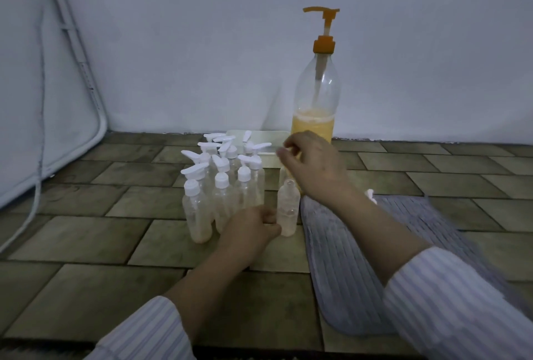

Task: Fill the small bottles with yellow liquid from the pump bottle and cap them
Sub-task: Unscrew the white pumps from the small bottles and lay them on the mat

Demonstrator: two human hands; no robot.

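A tall clear pump bottle with an orange pump stands by the wall, yellow liquid filling its lower part. Left of it stands a cluster of several small capped bottles with white pump tops. One small uncapped bottle stands apart on the floor, at the mat's edge. My left hand holds this bottle near its base with fingertips and thumb. My right hand hovers above and behind it with fingers loosely curled; whether they pinch anything I cannot make out.
A grey ribbed mat lies on the tiled floor under my right arm. A white pump cap peeks out beside my right wrist. A pale flat tray sits behind the small bottles. White padded object and cable lie at left.
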